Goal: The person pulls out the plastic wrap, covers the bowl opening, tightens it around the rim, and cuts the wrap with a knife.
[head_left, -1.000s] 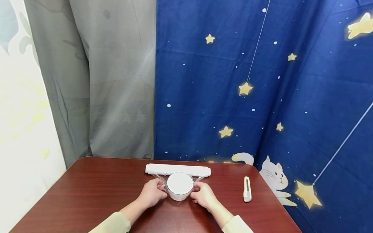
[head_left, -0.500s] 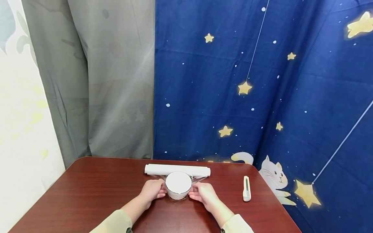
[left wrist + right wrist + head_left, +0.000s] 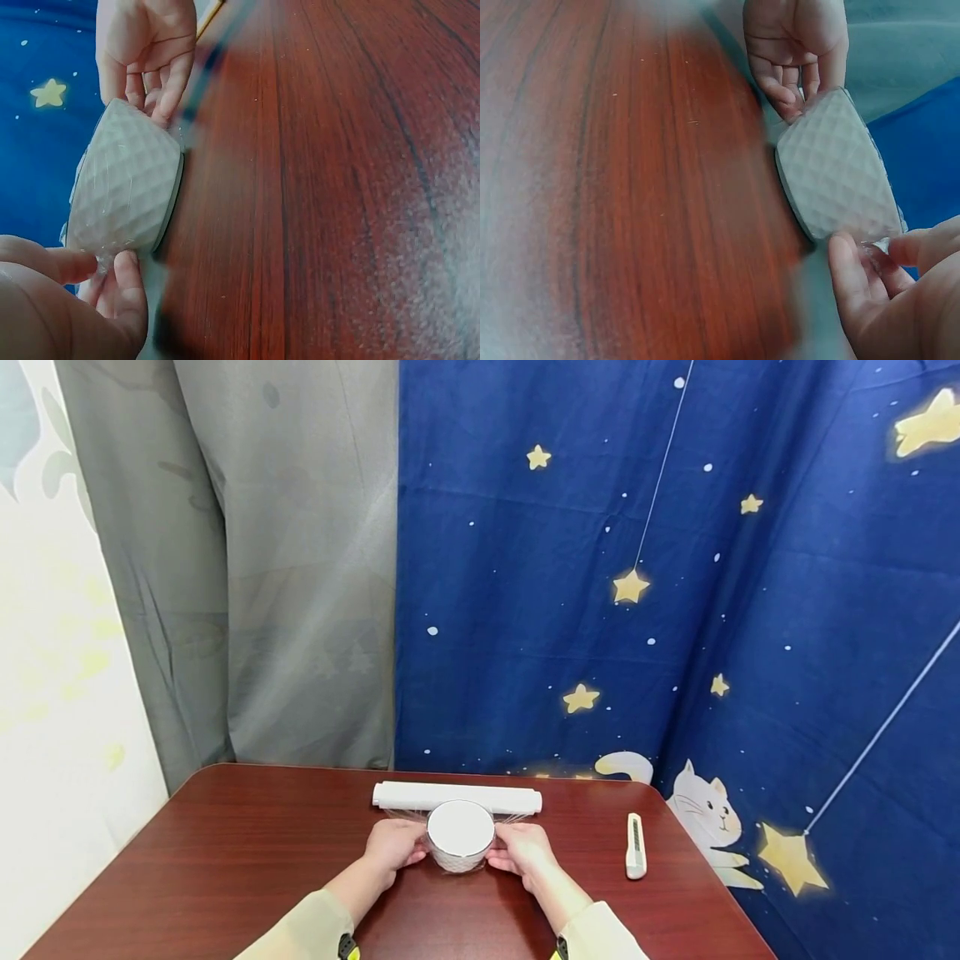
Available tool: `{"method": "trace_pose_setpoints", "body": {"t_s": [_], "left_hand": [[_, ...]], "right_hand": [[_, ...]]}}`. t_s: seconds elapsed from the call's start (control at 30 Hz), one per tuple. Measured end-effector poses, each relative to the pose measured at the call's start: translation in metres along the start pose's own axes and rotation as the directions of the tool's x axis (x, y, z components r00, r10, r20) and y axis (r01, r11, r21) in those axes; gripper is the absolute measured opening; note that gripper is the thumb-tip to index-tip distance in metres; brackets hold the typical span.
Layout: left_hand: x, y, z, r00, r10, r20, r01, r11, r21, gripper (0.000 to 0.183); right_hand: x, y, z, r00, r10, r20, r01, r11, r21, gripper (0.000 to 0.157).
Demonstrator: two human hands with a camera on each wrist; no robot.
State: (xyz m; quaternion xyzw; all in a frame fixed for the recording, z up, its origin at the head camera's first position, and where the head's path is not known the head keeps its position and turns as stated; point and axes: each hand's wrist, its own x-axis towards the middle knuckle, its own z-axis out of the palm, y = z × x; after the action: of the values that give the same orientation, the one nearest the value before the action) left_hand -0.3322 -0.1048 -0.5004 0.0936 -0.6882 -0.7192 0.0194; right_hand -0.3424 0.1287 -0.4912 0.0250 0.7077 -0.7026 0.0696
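A white bowl [image 3: 459,862] with a diamond-patterned side stands upright on the table between both hands. Clear plastic wrap clings to its side, shiny and creased in the left wrist view. At the bowl's left, my left hand [image 3: 393,845] pinches a gathered bit of plastic wrap [image 3: 105,259] between thumb and fingers. On the opposite side my right hand [image 3: 527,850] pinches another bunch of wrap [image 3: 883,245] close to the wall. Behind the bowl lies a white roll [image 3: 457,797], and clear film stretches between the two.
A white utility knife [image 3: 636,847] lies on the right part of the dark red wooden table [image 3: 270,843]. Beyond the table's back edge hang a grey curtain [image 3: 311,610] and a blue star-patterned curtain [image 3: 510,610].
Both hands have drawn their fingers in closer against the bowl's sides, gathering the film there. The bowl, roll and utility knife stay about where they were.
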Motion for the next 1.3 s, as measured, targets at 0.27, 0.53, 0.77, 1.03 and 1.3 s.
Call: {"method": "trace_pose_setpoints", "body": {"t_s": [0.27,0.53,0.77,1.03,1.3], "left_hand": [[0.002,0.0,0.001,0.988,0.154,0.002,-0.153,0.98,0.128,0.025],[-0.001,0.001,-0.001,0.955,0.264,0.132,-0.294,0.883,0.365,0.033],[-0.005,0.0,0.0,0.929,0.254,0.269,-0.341,0.871,0.354,0.069],[-0.007,0.002,0.006,0.921,0.324,0.215,-0.388,0.74,0.549,0.063],[0.024,-0.031,0.005,0.892,0.407,0.197,-0.441,0.685,0.58,0.054]], "right_hand": [[-0.001,0.0,0.0,0.999,-0.014,-0.029,0.015,0.999,0.033,0.029],[-0.002,0.003,-0.003,0.995,-0.101,0.0,0.101,0.994,-0.035,0.031],[-0.007,0.003,-0.004,0.95,-0.256,0.18,0.305,0.887,-0.347,0.055],[-0.009,0.006,0.008,0.921,-0.354,0.162,0.375,0.697,-0.611,0.062],[-0.007,0.002,0.012,0.92,-0.392,0.027,0.292,0.635,-0.715,0.032]]}}
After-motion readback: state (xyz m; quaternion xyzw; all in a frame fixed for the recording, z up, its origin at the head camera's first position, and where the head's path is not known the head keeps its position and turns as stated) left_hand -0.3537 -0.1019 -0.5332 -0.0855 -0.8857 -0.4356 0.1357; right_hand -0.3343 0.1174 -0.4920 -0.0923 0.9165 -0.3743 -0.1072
